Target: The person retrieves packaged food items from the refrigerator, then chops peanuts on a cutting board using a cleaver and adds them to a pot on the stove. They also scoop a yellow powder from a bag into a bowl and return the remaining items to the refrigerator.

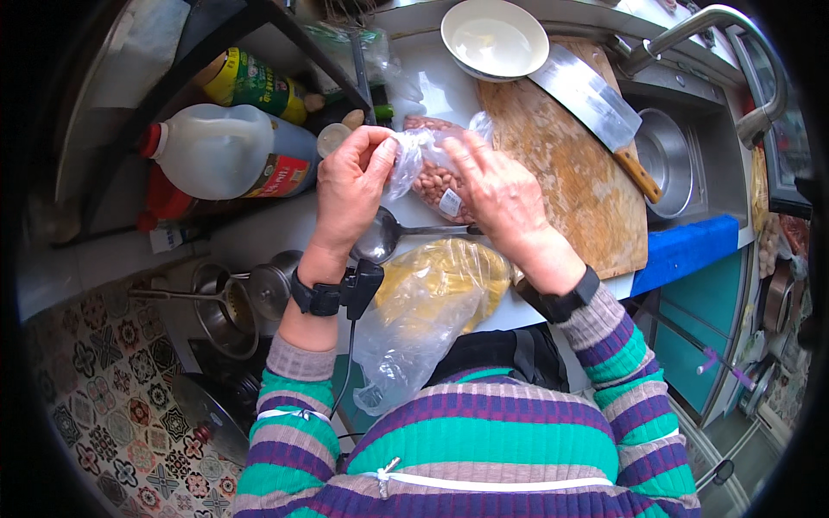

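Observation:
My left hand (355, 178) pinches the gathered neck of a clear plastic bag of shelled peanuts (435, 181) between thumb and fingers. Over the bag's right side lies my right hand (502, 184), its fingers touching the plastic near the neck and hiding part of the bag. A small white label is stuck on the bag. Just below it, a metal ladle (377, 236) rests on the white counter. Nearer to me lies a crumpled clear plastic bag (414, 324) over something yellow.
A wooden cutting board (583, 194) holds a cleaver (586, 97) and, at its far left edge, a white bowl (495, 39). At right are the sink with a metal basin (667, 162) and a blue cloth (686, 252). Large plastic jugs (217, 152) and pans (227, 311) stand left.

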### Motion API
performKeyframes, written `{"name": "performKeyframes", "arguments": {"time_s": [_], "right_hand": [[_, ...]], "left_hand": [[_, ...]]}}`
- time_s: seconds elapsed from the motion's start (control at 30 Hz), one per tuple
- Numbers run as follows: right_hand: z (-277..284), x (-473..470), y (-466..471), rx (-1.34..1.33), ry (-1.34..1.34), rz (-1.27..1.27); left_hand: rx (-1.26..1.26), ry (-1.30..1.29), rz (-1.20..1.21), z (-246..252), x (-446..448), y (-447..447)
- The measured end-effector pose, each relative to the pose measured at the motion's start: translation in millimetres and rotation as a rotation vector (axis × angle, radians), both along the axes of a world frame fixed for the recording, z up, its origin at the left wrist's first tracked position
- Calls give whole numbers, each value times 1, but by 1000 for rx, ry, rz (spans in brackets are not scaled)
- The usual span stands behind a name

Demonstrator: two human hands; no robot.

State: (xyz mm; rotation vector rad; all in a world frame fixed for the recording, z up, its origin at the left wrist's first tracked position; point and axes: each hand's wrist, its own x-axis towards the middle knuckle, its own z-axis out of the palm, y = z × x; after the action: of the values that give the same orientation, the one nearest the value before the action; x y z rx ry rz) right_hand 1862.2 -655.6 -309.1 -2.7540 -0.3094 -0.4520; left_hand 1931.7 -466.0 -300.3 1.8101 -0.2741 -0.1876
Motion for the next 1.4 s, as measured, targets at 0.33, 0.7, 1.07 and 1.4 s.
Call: {"name": "performKeyframes", "arguments": {"time_s": [0.33,0.7,1.07,1.4], "right_hand": [[9,-39,-35,-52,-187,343],[23,-48,-22,163,-7,476],[45,-34,-59,854,6,-175],[60,-44,-40,412,292,496]], "left_hand": [[-43,128,174,-22,17,16],[176,-851,-528,35,-36,5],[470,-878,-467,20,-19,29],[92,-508,-652,29,-43,-4]]}}
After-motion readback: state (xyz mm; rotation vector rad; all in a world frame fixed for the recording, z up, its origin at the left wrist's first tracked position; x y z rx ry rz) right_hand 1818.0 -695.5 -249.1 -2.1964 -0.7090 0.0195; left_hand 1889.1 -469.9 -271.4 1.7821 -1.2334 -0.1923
